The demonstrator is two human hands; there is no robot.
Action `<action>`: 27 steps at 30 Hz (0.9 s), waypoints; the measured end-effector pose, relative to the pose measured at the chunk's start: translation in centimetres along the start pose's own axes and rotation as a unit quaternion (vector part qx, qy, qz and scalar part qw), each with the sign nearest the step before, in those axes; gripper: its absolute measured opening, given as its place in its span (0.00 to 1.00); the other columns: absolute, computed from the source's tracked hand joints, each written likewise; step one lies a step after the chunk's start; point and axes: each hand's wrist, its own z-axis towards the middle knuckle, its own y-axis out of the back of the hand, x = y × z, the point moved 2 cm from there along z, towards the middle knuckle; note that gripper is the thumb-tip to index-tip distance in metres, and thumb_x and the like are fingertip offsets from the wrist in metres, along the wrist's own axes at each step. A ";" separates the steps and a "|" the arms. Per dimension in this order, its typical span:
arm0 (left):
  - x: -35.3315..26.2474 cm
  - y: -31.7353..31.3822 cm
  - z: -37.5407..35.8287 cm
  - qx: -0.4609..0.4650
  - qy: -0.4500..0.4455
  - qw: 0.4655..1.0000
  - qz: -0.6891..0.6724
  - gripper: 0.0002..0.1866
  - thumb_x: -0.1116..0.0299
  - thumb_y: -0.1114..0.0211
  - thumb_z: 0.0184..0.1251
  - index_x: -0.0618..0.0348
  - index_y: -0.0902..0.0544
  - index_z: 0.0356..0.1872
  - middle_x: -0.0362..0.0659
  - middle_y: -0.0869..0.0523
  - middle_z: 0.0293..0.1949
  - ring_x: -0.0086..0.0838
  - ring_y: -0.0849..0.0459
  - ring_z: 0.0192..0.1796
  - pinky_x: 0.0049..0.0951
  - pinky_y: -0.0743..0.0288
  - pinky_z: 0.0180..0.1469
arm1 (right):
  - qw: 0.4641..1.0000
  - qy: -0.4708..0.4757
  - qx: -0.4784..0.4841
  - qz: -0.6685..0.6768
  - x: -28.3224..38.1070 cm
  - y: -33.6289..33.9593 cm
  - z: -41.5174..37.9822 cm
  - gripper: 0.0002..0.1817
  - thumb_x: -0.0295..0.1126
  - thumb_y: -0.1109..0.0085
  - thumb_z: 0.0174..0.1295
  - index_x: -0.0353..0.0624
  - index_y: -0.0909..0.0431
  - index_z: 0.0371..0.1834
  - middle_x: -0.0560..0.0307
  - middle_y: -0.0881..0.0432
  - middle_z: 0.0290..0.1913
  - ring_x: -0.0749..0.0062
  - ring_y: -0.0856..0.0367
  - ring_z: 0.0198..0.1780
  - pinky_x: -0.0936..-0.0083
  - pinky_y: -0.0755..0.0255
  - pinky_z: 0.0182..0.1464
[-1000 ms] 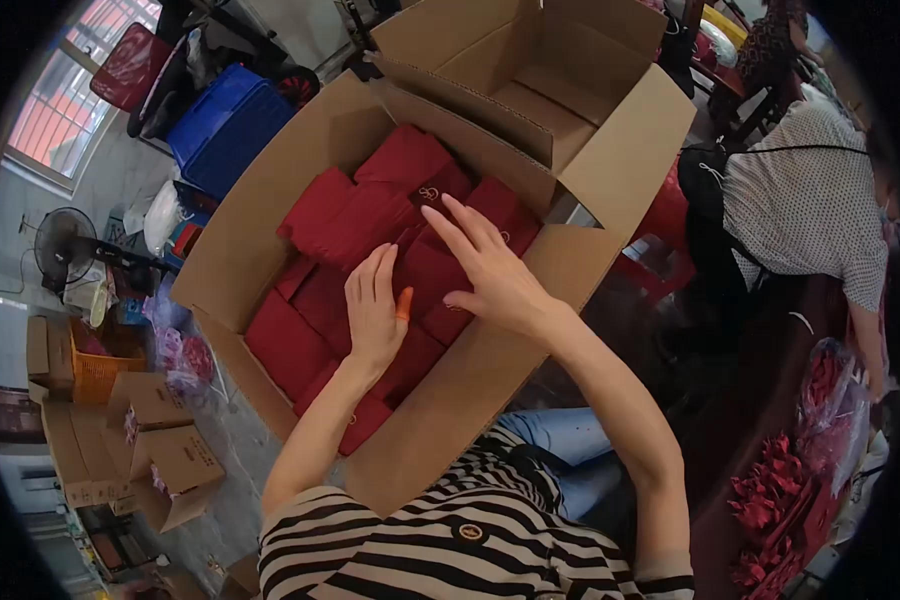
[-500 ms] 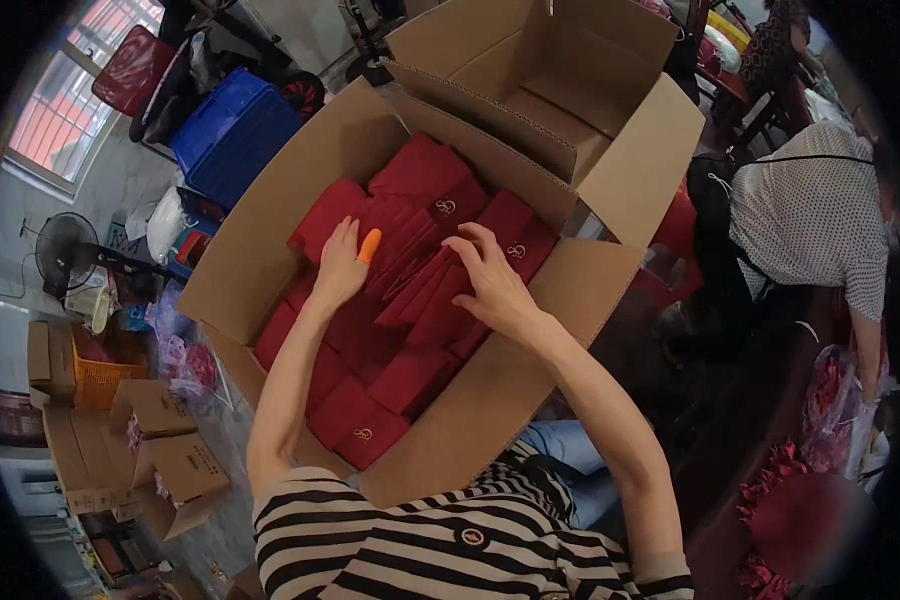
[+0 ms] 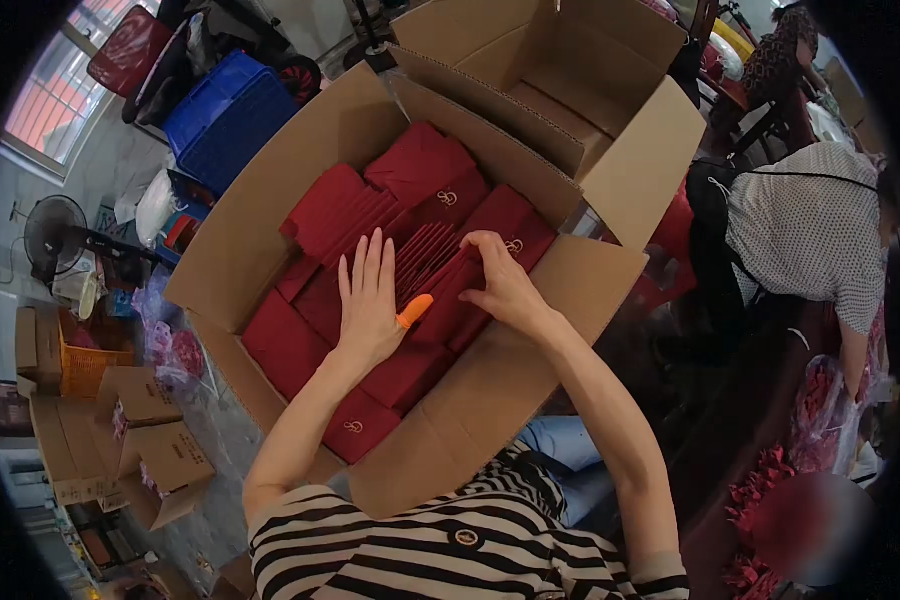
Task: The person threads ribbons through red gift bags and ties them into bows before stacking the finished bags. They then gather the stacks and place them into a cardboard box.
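Note:
Stacked flat red pouches (image 3: 360,420), some with a gold emblem, fill an open cardboard box (image 3: 270,190). My left hand (image 3: 372,310) lies over them with its fingers stretched out, an orange finger cot (image 3: 415,311) on the thumb. Beside it, a row of pouches (image 3: 432,258) stands on edge between my two hands. At the right end of that row, my right hand (image 3: 507,285) has its fingers bent over the pouches, thumb lower down; the exact contact is partly hidden.
Another open cardboard box (image 3: 570,80) adjoins the far side. A blue crate (image 3: 230,120) stands at upper left, with a fan (image 3: 55,238) and smaller cartons (image 3: 165,470) at left. To the right a person in a dotted shirt (image 3: 805,225) bends over plastic-bagged red items (image 3: 820,410).
My left hand has moved down and right, off the upper pouches, and lies flatter. My right hand has shifted slightly right. The upright pouches are pressed closer together.

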 end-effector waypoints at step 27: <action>1.7 -0.5 -0.5 -0.037 0.180 0.857 -0.481 0.13 0.75 0.56 0.78 0.62 0.27 0.57 0.46 0.23 0.56 0.32 0.25 0.61 0.33 0.34 0.68 | 0.997 -0.006 0.072 -0.028 1.6 1.5 -1.1 0.35 0.19 0.27 0.46 0.50 0.31 0.60 0.53 0.35 0.67 0.50 0.30 0.67 0.62 0.28 0.63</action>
